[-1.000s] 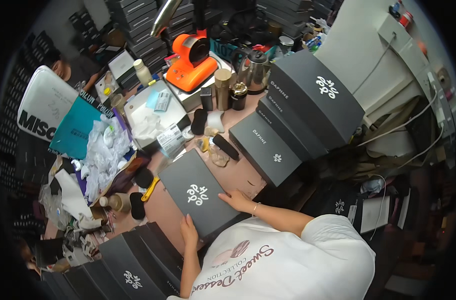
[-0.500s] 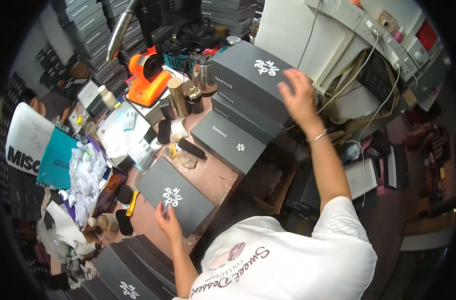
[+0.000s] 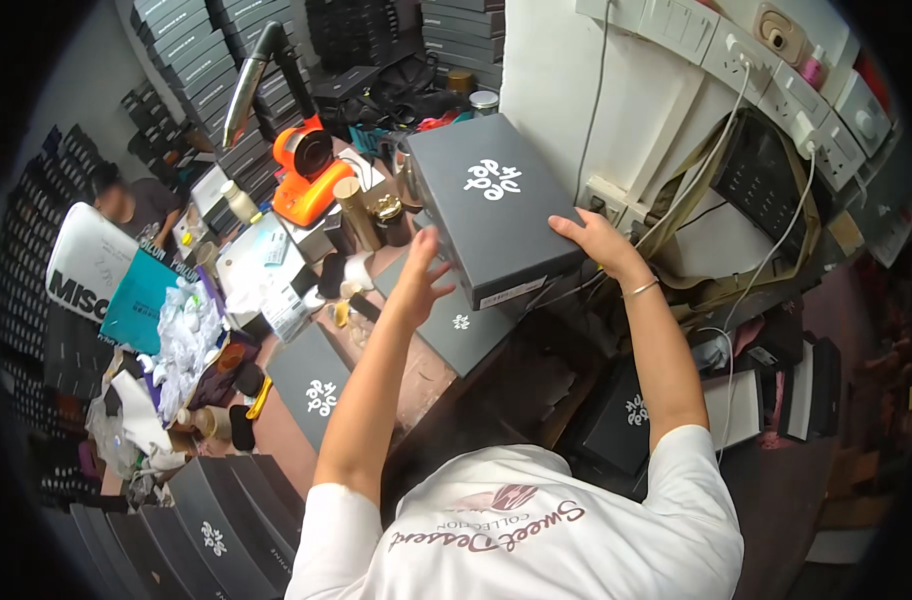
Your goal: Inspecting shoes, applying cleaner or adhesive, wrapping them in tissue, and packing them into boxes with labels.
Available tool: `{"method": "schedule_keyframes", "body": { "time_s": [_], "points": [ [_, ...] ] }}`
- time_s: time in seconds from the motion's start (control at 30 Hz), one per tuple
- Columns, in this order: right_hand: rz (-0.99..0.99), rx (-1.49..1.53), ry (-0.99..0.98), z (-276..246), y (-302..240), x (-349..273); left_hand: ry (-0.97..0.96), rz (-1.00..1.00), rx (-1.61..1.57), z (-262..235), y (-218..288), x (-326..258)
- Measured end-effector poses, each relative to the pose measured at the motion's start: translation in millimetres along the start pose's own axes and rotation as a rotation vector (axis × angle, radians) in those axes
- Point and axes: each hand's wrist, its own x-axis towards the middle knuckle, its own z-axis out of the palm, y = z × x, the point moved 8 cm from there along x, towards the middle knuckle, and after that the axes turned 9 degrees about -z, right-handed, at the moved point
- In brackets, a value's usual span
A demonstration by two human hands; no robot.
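Observation:
A dark grey lidded box [image 3: 491, 200] with a white emblem is raised and tilted above the table. My right hand [image 3: 596, 240] grips its right near edge, a bangle on the wrist. My left hand [image 3: 421, 272], fingers spread, presses against its left near side. Just under it lies a second grey box [image 3: 458, 325] of the same kind. A third, flat grey box [image 3: 316, 385] rests on the brown tabletop to the left of my left forearm.
An orange machine [image 3: 304, 175], gold cylinders [image 3: 351, 210], a teal pack [image 3: 141, 300] and crumpled white paper [image 3: 186, 335] crowd the left. Grey boxes [image 3: 216, 520] stack at lower left. Another person [image 3: 131, 200] sits far left. Sockets and cables [image 3: 776, 70] hang at the right.
My left hand has left the flat box and risen to the big box. That box has come off the stack, and both hands now hold it up closer to me.

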Motion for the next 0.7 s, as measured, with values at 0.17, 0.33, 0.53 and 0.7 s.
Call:
{"method": "schedule_keyframes", "body": {
  "time_s": [0.17,0.33,0.53,0.7],
  "points": [
    [-0.076,-0.102,0.045,18,-17,-16,-0.036,0.054,0.013,17,12,-9],
    [-0.266,-0.197,-0.022,88,-41,-31,0.067,0.188,-0.183,-38,1,-85],
    [-0.341,-0.044,-0.211,258,-25,-76,0.400,0.191,-0.200,-161,-62,-228],
    [-0.135,-0.030,-0.623,398,56,-106,0.673,-0.039,-0.098,-269,-162,-261]
  ]
}}
